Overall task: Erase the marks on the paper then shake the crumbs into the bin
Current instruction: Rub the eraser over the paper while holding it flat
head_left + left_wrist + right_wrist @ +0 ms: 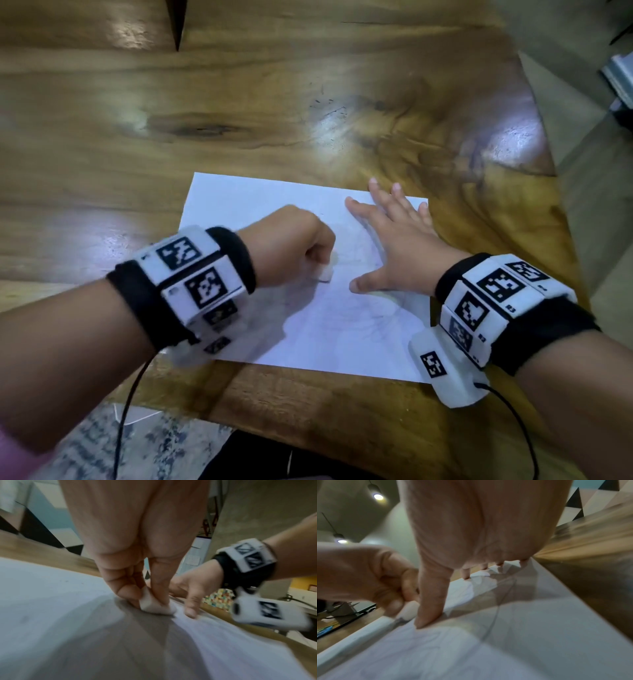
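A white sheet of paper (308, 322) with faint pencil marks lies on the wooden table near its front edge. My left hand (298, 246) is curled into a fist over the middle of the sheet and pinches a small white eraser (325, 274), whose tip touches the paper (51, 601). In the left wrist view the eraser (154, 607) sits between thumb and fingertips. My right hand (397, 240) lies flat on the sheet's right half, fingers spread, thumb (429, 601) pressing the paper (539, 635) close beside the eraser (409, 611). No bin is in view.
The wooden table (239, 120) stretches far beyond the sheet, and its right corner (534, 137) drops off to the floor. Cables (126, 411) hang from both wrist units over the front edge. A patterned rug (102, 445) lies below.
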`<action>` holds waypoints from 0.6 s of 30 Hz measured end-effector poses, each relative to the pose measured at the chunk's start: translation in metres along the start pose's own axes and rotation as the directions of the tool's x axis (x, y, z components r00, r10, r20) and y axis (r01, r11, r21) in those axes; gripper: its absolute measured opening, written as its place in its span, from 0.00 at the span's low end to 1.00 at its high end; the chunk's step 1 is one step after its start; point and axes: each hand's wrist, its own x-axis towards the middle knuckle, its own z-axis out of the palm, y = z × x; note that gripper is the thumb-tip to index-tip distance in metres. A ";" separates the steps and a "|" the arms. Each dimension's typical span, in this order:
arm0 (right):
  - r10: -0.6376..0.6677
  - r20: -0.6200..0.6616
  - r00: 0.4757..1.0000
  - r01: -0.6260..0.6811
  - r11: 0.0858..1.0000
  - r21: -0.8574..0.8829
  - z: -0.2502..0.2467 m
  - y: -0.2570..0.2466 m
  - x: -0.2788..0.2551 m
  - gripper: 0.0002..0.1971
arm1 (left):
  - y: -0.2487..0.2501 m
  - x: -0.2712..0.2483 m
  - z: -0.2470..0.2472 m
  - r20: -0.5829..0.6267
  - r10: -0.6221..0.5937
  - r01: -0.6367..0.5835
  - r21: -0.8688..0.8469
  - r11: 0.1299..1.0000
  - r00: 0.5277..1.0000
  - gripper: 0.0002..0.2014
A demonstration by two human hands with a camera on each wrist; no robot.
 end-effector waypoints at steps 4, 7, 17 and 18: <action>0.002 0.008 1.000 -0.002 1.000 0.003 -0.001 -0.001 0.000 0.58 | 0.000 0.039 -0.022 -0.189 -0.150 0.149 -0.020 0.989 0.970 0.06; 0.005 0.002 1.000 -0.005 1.000 0.002 -0.001 0.000 0.000 0.58 | 0.002 0.033 -0.019 -0.169 -0.162 0.159 -0.029 0.987 0.972 0.06; 0.008 0.000 1.000 -0.008 1.000 0.007 0.001 0.000 0.001 0.58 | -0.003 0.034 -0.018 -0.228 -0.133 0.128 -0.035 0.991 0.965 0.05; 0.010 0.000 1.000 -0.010 1.000 0.009 0.001 0.000 0.001 0.58 | -0.001 0.040 -0.022 -0.246 -0.158 0.153 -0.037 0.987 0.956 0.04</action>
